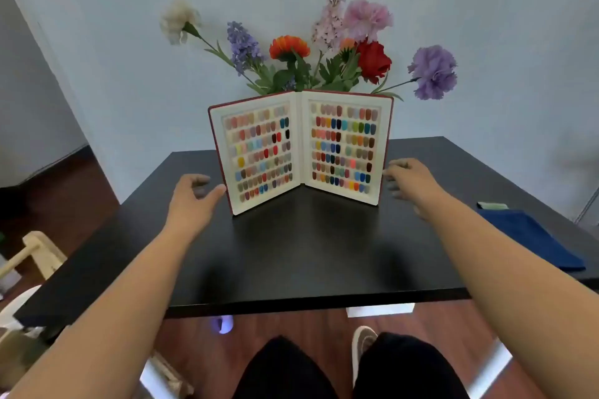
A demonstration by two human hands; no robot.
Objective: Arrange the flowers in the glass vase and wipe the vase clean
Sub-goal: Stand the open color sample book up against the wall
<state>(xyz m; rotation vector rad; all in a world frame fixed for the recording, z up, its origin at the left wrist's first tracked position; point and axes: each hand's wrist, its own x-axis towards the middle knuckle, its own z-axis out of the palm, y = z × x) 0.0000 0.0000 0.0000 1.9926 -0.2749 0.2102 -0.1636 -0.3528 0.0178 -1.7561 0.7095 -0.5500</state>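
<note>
A bunch of artificial flowers (311,55) in white, purple, orange, pink and red rises behind an open nail-colour sample book (301,146) that stands upright on the black table (308,253). The book hides the vase completely. My left hand (194,194) is beside the book's left edge, fingers apart, thumb close to the red cover. My right hand (408,181) is beside the right edge, fingers curled loosely and apart from it. Neither hand holds anything.
A folded dark blue cloth (531,236) lies at the table's right edge, with a small green item (492,205) just behind it. A pale wall stands behind the table. A light wooden chair part (35,253) is at the lower left, above the wood floor.
</note>
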